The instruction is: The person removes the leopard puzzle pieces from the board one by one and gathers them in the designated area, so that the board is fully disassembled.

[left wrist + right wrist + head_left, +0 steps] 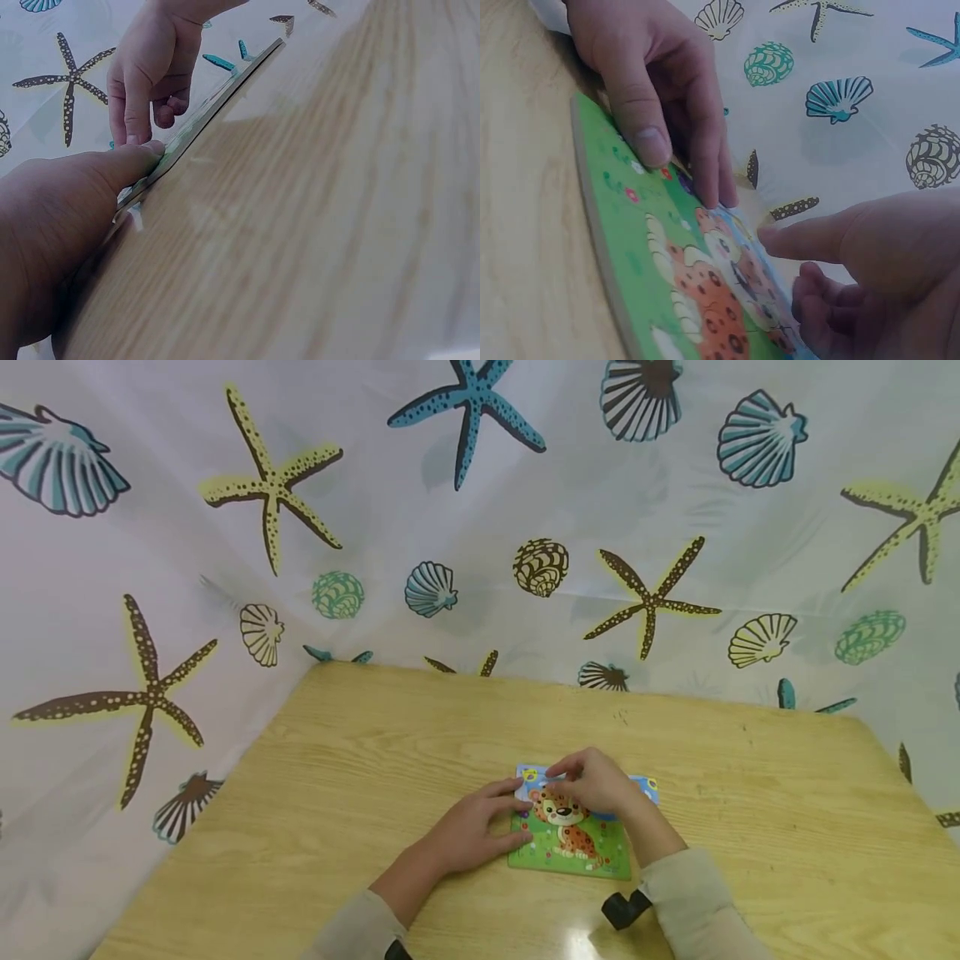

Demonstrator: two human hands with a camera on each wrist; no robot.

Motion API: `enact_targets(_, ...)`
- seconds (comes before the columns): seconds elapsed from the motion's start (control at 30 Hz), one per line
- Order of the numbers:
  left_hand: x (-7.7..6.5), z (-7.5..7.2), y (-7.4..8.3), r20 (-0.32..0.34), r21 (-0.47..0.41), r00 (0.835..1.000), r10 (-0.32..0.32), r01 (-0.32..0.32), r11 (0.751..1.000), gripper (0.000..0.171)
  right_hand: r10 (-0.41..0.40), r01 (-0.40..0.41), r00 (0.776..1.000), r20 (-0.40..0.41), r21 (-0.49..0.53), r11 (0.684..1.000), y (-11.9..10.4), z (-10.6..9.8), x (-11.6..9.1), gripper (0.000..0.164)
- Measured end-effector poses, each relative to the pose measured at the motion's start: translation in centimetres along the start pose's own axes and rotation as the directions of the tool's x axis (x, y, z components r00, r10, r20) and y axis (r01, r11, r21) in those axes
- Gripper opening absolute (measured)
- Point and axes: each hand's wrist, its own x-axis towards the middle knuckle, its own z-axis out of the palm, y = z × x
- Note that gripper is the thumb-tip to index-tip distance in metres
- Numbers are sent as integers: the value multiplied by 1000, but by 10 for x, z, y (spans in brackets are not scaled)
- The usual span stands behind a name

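Observation:
A jigsaw puzzle board (615, 847) lies flat on the table, showing a spotted leopard cub (577, 842) on green grass under a blue strip. My left hand (468, 831) rests at its left side, thumb and fingers spread over the edge. Above the top part of the picture is my right hand (600, 785), covering some of the blue strip. In the right wrist view, the right hand's index finger (802, 238) reaches straight to the board's top edge while its other fingers bend inward. Seams between pieces show across the cub.
The wooden table (390, 735) extends around the board on all sides. A white curtain (480, 527) printed with starfish and shells hangs behind and at the sides. A black device (626, 910) sits by the right sleeve.

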Motion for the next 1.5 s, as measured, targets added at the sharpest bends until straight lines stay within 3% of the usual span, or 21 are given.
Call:
enact_targets(0.33, -1, 1, 0, 8, -3, 1000, 3, -3, 1000, 48, -13, 12, 1000, -19, -15, 1000, 5, 9, -4, 19)
enact_targets(0.67, 0, -1, 4, -1, -18, 1000, 12, -12, 1000, 45, -134, 128, 986, -95, -66, 990, 8, 11, -3, 12)
enact_targets(0.83, 2, -1, 2, -12, -8, 1000, 12, -12, 1000, 45, -84, 71, 988, -132, -101, 992, 6, 13, -5, 19)
enact_targets(1.07, 1, 1, -1, -5, 16, 1000, 8, -8, 1000, 47, -72, 55, 983, -166, -109, 993, 13, 14, -10, 53)
enact_targets(1.27, 2, 2, -2, -6, 14, 1000, 16, -16, 1000, 48, -38, 14, 975, -221, -109, 994, 16, 13, -15, 44)
enact_targets(1.4, 2, 2, -2, -2, 12, 1000, 16, -16, 1000, 48, 27, -53, 972, -231, -103, 993, 17, 12, -19, 50)
enact_targets(1.5, 2, 2, -3, -6, 16, 1000, 20, -20, 1000, 47, 42, -53, 972, -229, -42, 998, 17, 9, -20, 50)
